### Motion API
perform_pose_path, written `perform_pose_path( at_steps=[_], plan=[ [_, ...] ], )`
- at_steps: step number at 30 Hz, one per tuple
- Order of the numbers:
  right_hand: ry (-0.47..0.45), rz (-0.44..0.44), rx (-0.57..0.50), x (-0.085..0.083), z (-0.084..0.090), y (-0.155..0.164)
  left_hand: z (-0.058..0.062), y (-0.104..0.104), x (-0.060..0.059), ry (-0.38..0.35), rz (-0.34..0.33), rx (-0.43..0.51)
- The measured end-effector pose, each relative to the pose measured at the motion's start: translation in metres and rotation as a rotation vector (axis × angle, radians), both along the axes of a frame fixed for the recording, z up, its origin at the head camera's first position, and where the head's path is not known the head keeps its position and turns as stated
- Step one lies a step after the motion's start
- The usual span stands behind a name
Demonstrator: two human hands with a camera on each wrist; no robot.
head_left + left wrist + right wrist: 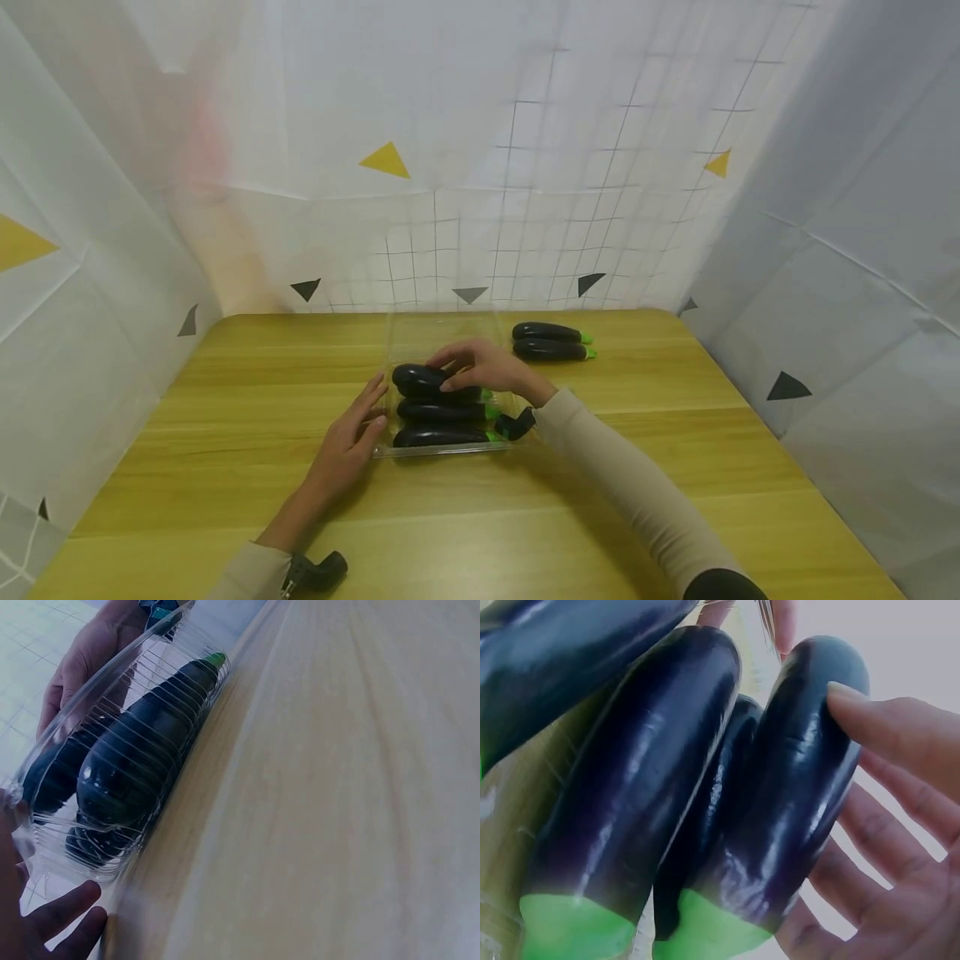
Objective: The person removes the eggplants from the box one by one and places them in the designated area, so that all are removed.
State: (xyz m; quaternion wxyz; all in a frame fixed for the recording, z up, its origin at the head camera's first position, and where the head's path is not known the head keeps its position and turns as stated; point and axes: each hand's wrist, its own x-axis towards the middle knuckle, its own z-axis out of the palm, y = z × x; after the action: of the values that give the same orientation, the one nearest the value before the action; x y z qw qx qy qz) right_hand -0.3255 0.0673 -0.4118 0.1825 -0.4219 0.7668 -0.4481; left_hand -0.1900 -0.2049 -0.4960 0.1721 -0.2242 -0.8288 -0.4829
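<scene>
A clear plastic clamshell box (450,451) stands on the table with several dark purple, green-capped eggplants in it. My right hand (487,367) holds the rearmost eggplant (416,381), thumb on the near side and fingers on the far side. In the right wrist view, this held eggplant (799,772) leans beside another one, with a further eggplant (718,787) partly hidden between them. A middle eggplant (442,412) and a front eggplant (438,436) lie side by side nearer to me. At the box's left side is my left hand (348,442), fingers extended along the wall.
Two more eggplants (550,349) lie on the wooden table (637,467) behind and to the right of the box. The box's raised lid (442,333) extends toward the back. White sheets (315,108) enclose the table at the back and sides.
</scene>
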Motion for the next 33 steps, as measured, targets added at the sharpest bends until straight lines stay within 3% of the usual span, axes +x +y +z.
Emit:
perform_pose_path(
  at_steps=[15, 33],
  plan=[
    [0.126, -0.051, 0.014, 0.003, 0.006, 0.008, 0.002, 0.001, 0.002, -0.022, 0.008, -0.006],
    [0.117, -0.085, 0.009, 0.006, 0.019, 0.02, 0.0, 0.001, 0.002, -0.033, -0.018, 0.035]
  ],
)
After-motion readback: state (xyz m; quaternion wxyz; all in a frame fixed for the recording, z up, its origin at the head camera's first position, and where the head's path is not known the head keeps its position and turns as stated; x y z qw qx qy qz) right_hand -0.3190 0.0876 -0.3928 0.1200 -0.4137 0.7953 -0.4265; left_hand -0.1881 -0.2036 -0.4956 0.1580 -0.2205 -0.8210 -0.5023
